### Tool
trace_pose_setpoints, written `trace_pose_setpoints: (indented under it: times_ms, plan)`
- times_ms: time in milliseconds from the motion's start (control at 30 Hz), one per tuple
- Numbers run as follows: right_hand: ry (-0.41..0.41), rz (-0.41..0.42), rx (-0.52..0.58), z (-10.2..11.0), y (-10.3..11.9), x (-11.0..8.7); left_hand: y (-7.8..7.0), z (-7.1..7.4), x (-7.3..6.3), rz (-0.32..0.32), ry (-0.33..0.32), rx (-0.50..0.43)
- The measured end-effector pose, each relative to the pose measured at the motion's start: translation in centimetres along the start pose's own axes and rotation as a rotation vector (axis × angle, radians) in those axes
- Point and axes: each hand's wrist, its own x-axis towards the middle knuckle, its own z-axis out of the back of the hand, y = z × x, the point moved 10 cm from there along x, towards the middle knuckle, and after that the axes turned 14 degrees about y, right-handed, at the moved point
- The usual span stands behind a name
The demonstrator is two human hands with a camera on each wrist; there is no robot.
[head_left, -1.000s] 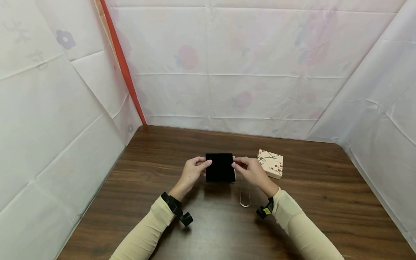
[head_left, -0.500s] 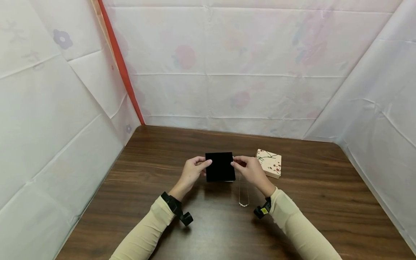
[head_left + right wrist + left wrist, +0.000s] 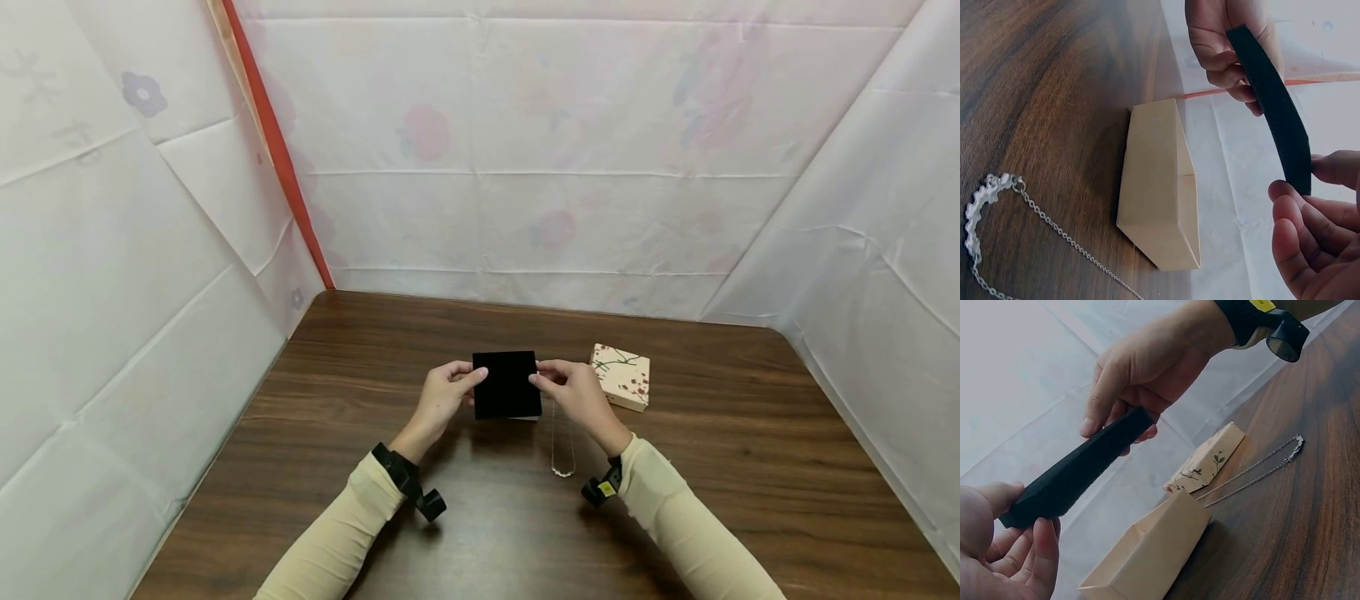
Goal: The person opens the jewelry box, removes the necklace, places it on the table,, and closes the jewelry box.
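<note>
Both hands hold a black foam jewellery pad [image 3: 507,385] by its opposite sides. My left hand [image 3: 438,402] pinches the left edge, thumb on top and fingers beneath. On the other edge my right hand [image 3: 581,396] grips with thumb and fingertips. Both wrist views show the pad raised above an open cream box base [image 3: 1152,169], slightly bowed in the right wrist view. From the head camera the pad hides nearly all of that base. A silver chain necklace [image 3: 562,473] lies on the table beside the base, its upper part hidden behind the right hand.
The box lid [image 3: 624,375], cream with a printed branch and red blossoms, lies right of the right hand. Everything stands on a dark wooden table [image 3: 360,350]. White patterned sheets [image 3: 600,125] enclose its back and sides, with a red strip [image 3: 277,142] at the left corner.
Little differs. The pad shifts slightly over the base, so a sliver of the box shows at its lower edge instead of along its right side. Both hands keep their hold.
</note>
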Motion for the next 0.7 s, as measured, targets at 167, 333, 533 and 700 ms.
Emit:
trace_pose_setpoints:
  times_ms: [167, 333, 533, 700]
  plan:
    - [-0.004, -0.025, 0.042, 0.0, -0.2, 0.1, 0.6, 0.2, 0.4, -0.013, -0.015, -0.006]
    - [-0.001, -0.049, 0.104, 0.0, -0.3, 0.2, 0.4, 0.4, 0.3, -0.042, -0.039, -0.018]
    - [-0.012, -0.067, 0.138, 0.3, -0.3, 0.5, 0.1, 0.7, 0.3, -0.025, -0.057, -0.029]
    - [-0.005, -0.077, 0.153, 0.4, -0.4, 0.5, -0.5, 0.8, 0.5, -0.027, -0.053, -0.024]
